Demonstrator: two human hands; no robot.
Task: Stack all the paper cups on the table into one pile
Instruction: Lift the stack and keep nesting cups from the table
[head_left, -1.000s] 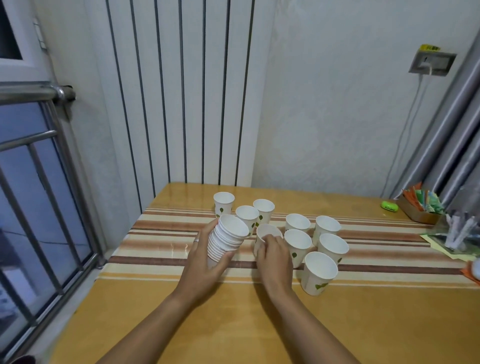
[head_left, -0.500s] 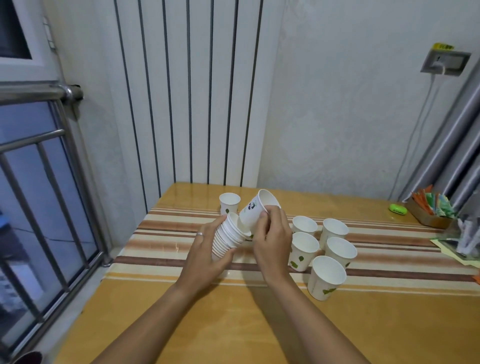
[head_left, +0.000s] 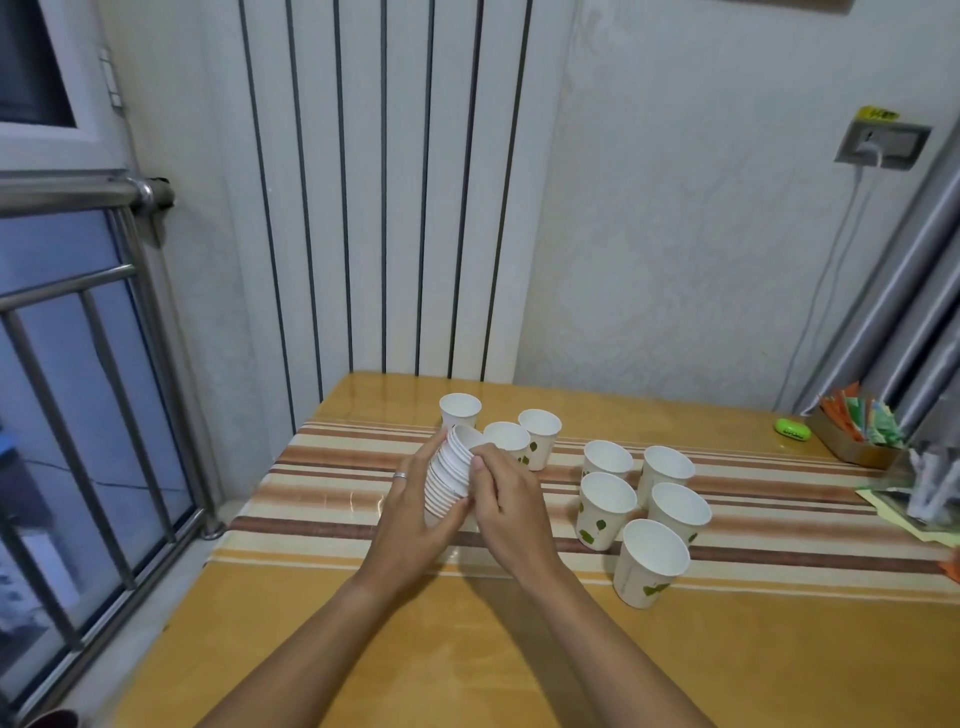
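A tilted stack of white paper cups (head_left: 451, 475) is held just above the table (head_left: 467, 649). My left hand (head_left: 415, 512) grips the stack from the left and below. My right hand (head_left: 506, 506) holds its right side, fingertips at the top cup's rim. Three single cups stand behind the stack: one at the back (head_left: 460, 410), one partly hidden behind my right hand (head_left: 508, 439), one beside it (head_left: 540, 436). Several more white cups with green leaf prints stand in a cluster to the right, the nearest (head_left: 649, 561) and another (head_left: 605, 506) among them.
A striped cloth (head_left: 332, 483) crosses the wooden table. At the far right are a green oval object (head_left: 792, 428), a cardboard box of coloured packets (head_left: 857, 431) and a clear holder (head_left: 930, 488). A metal window railing (head_left: 78, 415) stands left, a radiator panel (head_left: 384, 182) behind.
My right hand lifted a cup from the table, carried it to the stack and pushed it in. It now rests against the stack's top. The view has shifted a little.
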